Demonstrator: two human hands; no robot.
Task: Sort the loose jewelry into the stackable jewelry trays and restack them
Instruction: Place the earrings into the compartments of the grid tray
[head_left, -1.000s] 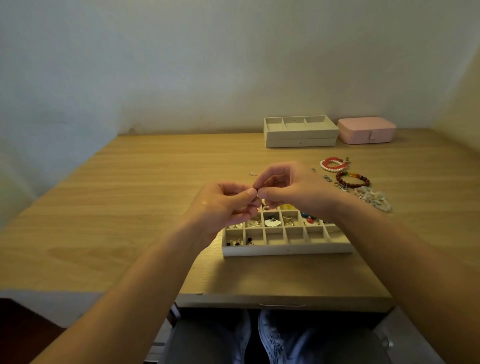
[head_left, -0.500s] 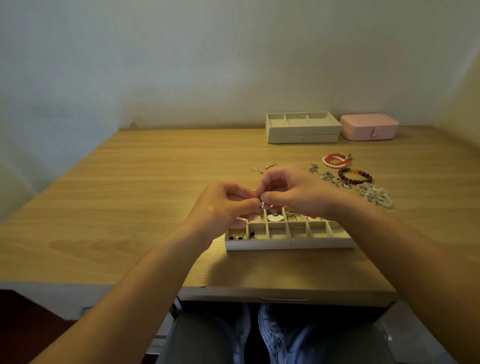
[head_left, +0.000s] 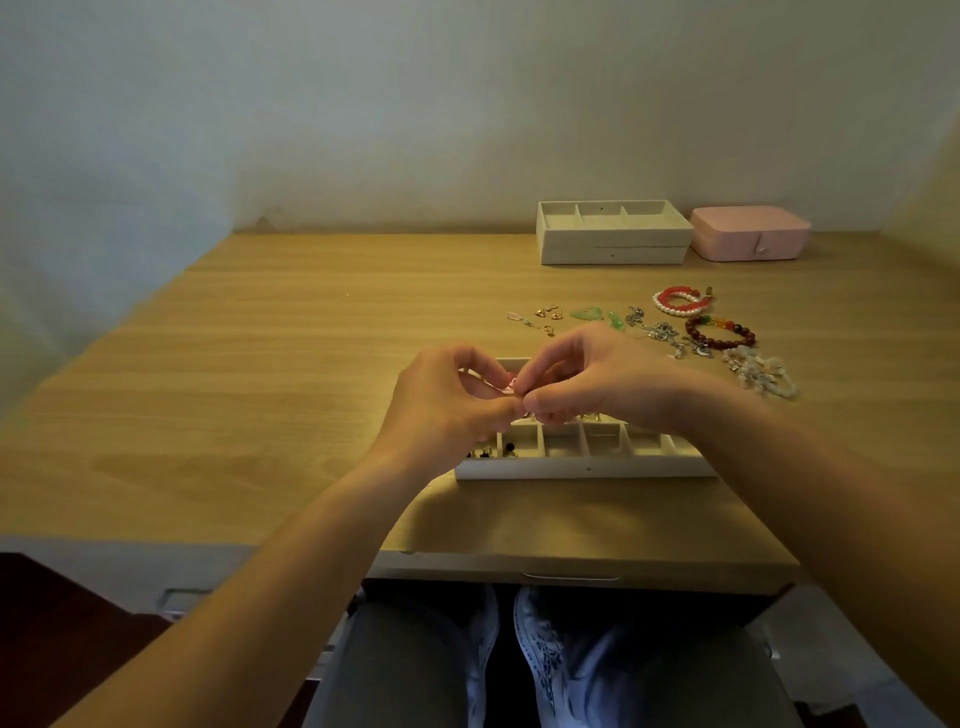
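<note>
Pale plain wall (head_left: 467, 104) behind, light wood-grain surface (head_left: 311, 374) filling the middle of the view. Person seated at the near edge, grey trouser legs (head_left: 405, 670) below it.

Both forearms reach in. Left hand (head_left: 447, 410) and right hand (head_left: 597, 379) meet above the cream divided jewelry tray (head_left: 587, 465), which sits near the front edge, slightly right of centre. Fingers (head_left: 540, 402) of both hands are curled, with the tips together, pinching a small pink jewelry piece (head_left: 511, 386) between them, held just over the tray's back-left cells. Can't tell what kind of piece it is; mostly hidden by the fingertips.

Back right, against the wall: cream stacked trays (head_left: 613, 244), two tiers, with open top compartments. Just beside them on the right, not clearly touching, is a closed pink rectangular jewelry box (head_left: 750, 241).

Loose items on the surface beyond and right of the hands:
- red-and-white bead bracelets (head_left: 680, 302), overlapping
- dark red bead bracelet (head_left: 719, 333) with a few orange/green beads, just in front of those
- pale translucent chip bracelet (head_left: 761, 373), nearest the right forearm
- silver charm cluster (head_left: 662, 332), between the bracelets and the right hand
- green flat pieces (head_left: 587, 313), left of the charms
- small gold earrings (head_left: 545, 314), furthest left

Tray's front-left cell holds small dark beads (head_left: 488, 453); the front cells right of it look bare. Rear cells are blocked by the hands.
</note>
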